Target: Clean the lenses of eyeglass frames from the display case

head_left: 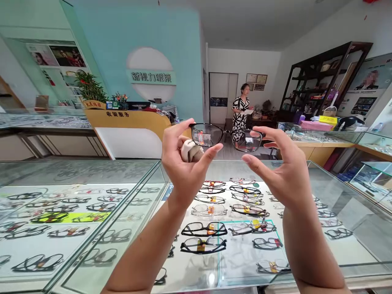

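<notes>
My left hand (pixel 183 163) holds the black glasses (pixel 226 136) up above the counter, thumb and forefinger clamped on one rim, a cloth (pixel 191 150) tucked in my palm. My right hand (pixel 280 171) is spread open, with only the forefinger touching the other end. Beneath, the glass display case (pixel 131 196) holds rows of frames (pixel 203 228).

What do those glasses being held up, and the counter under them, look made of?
Glasses: thin, smooth-looking black frame, probably plastic, maybe metal; clear lenses, the room shows through. Counter top: clear glass, with reflections and displayed frames visible beneath.
</notes>
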A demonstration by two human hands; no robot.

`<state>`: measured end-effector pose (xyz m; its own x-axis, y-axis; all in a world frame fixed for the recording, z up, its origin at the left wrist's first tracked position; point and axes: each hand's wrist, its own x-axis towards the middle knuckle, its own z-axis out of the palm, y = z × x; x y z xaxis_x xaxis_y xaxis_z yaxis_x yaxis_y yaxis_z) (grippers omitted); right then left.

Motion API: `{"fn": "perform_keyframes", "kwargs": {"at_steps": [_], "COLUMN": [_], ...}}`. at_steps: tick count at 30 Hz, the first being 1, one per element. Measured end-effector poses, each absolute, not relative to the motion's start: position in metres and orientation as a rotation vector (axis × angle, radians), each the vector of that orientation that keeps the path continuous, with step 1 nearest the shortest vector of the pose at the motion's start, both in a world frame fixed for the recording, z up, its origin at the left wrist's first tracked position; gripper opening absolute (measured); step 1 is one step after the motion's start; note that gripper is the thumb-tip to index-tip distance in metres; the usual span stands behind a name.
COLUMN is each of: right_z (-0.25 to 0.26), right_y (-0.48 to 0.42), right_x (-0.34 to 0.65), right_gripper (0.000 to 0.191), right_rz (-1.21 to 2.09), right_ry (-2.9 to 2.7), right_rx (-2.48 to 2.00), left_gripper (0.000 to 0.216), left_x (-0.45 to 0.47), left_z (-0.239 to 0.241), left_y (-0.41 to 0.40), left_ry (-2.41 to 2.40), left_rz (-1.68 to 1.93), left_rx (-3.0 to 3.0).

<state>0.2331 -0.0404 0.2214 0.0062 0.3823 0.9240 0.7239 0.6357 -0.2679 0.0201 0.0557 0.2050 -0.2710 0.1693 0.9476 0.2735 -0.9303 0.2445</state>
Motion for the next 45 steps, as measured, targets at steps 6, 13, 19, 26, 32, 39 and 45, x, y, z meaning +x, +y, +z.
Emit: {"fn": "perform_keyframes", "kwargs": {"at_steps": [6,13,19,26,32,39,45], "right_z": [0.215,0.215,0.216,0.216,0.216,0.216,0.217], "right_y": [-0.025,-0.025,-0.024,-0.019,-0.016,-0.015,-0.017], "right_x": [0.231,0.233,0.235,0.241,0.243,0.243,0.243], "right_gripper": [0.048,0.046,0.043,0.047,0.054,0.05,0.044], "right_rz": [-0.344,-0.258,-0.228,-0.24,-0.216,-0.251,-0.295], "right_ry": [-1.517,-1.519,-1.489,-1.469,-1.467,-1.473,-1.475], "right_rx": [-0.956,-0.967,-0.967,-0.998,-1.054,-1.044,-1.038], "left_gripper": [0.056,0.054,0.052,0.042,0.042,0.043,0.048], "left_x": [0.024,0.026,0.019,0.011,0.011,0.013,0.016], "left_z": [0.204,0.205,0.211,0.217,0.219,0.215,0.212], "left_y": [0.052,0.047,0.046,0.047,0.047,0.051,0.053], "left_ry": [-0.661,-0.721,-0.728,-0.756,-0.733,-0.772,-0.774], "left_rz": [-2.395,-2.42,-2.384,-2.27,-2.265,-2.274,-2.32], "left_rx": [-1.819,-1.87,-1.95,-2.051,-1.999,-1.963,-1.948]}}
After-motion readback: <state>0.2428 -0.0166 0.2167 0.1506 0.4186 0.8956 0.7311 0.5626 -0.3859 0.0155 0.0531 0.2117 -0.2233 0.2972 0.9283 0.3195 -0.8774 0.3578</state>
